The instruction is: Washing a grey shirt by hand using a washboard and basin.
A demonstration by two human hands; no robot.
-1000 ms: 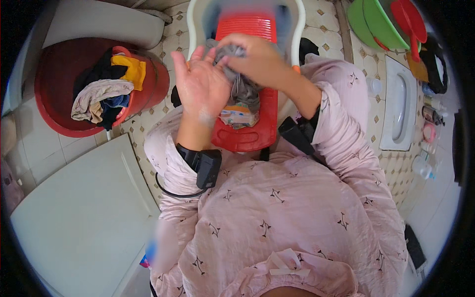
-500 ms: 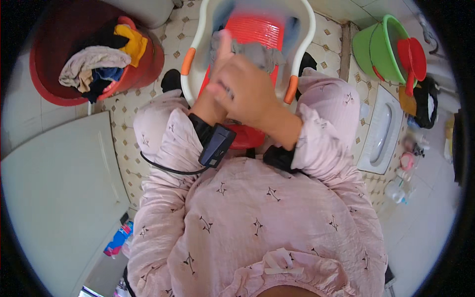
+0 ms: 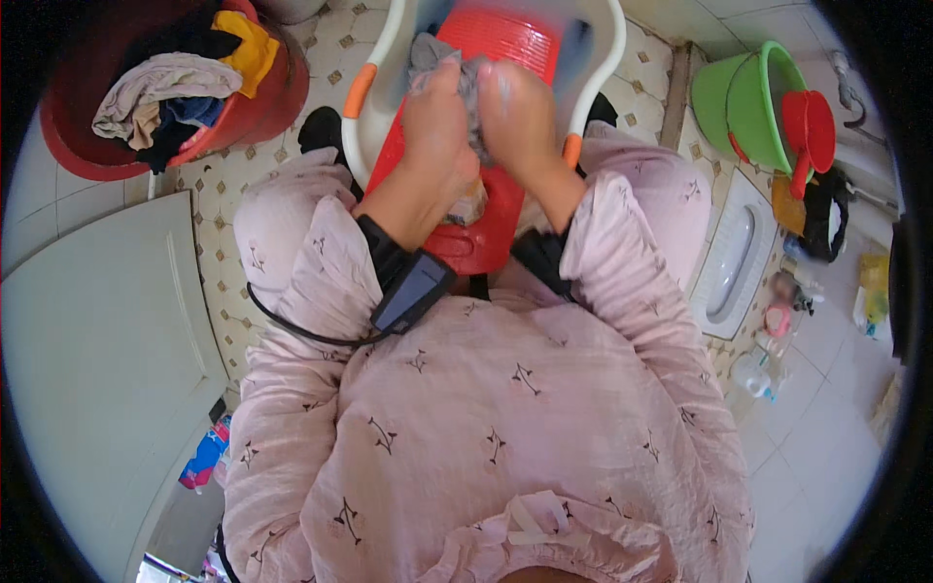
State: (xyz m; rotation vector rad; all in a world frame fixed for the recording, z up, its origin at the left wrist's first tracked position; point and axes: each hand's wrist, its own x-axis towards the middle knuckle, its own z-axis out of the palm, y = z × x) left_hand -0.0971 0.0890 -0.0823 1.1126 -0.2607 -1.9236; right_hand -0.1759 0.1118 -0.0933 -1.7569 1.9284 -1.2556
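Note:
A red ridged washboard leans in a white basin with orange handles, between my knees. Bunched on the board is a wet grey cloth. My left hand is closed on the cloth's left part. Beside it, my right hand grips the right part, with whitish suds on its back. Some of the cloth shows between the two hands; the fingertips are hidden. Close to my left wrist, on the board's lower end, lies a pale yellowish lump that looks like a bar of soap.
A red bucket of clothes stands at the far left, above a pale door panel. On the right are a green bucket with a red dipper, a squat toilet and several bottles along the wall.
My hands were crossed above the cloth, right over left. They have come apart and moved forward, and both now hold the cloth on the board. The view has shifted slightly.

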